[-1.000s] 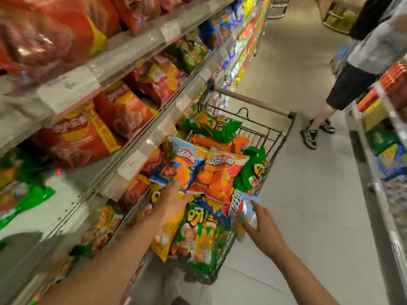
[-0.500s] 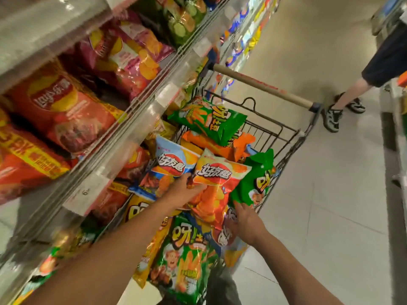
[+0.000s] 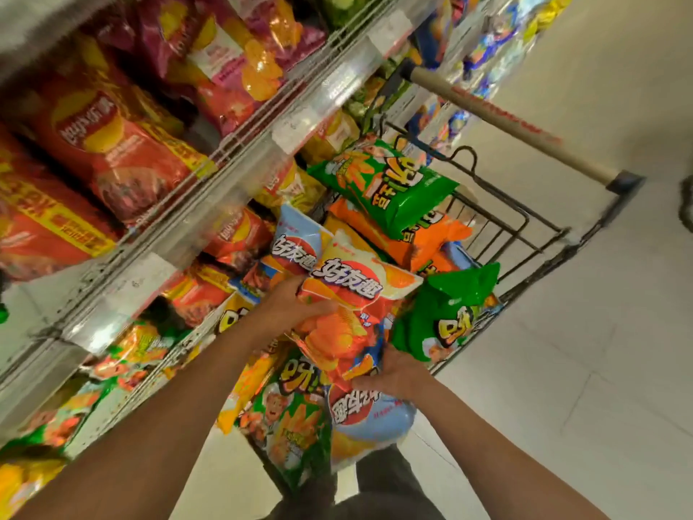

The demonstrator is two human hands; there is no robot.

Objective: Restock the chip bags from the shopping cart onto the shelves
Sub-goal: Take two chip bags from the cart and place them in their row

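Observation:
A wire shopping cart (image 3: pixel 540 234) stands against the shelves, piled with chip bags. An orange and yellow chip bag (image 3: pixel 348 294) lies on top of the pile, gripped at its left side by my left hand (image 3: pixel 288 305) and at its lower end by my right hand (image 3: pixel 393 373). Beside it sit a light blue bag (image 3: pixel 296 238), a dark green bag (image 3: pixel 446 313), a green bag (image 3: pixel 393 185) over an orange one (image 3: pixel 423 238), and near me a blue and red bag (image 3: pixel 367 418) and a green bag (image 3: pixel 288 418).
Shelves (image 3: pixel 232 170) run along the left with red chip bags (image 3: pixel 112 144) and magenta ones (image 3: pixel 225 50) behind clear price rails. The cart's wooden handle (image 3: pixel 513 125) points away from me. Pale floor tiles (image 3: pixel 600 369) lie to the right, with a person's shoe (image 3: pixel 688 208) at the edge.
Both hands have closed on the orange and yellow bag; the right hand moved in from the cart's near edge. The view came closer and tilted, and the standing person slid almost out of frame.

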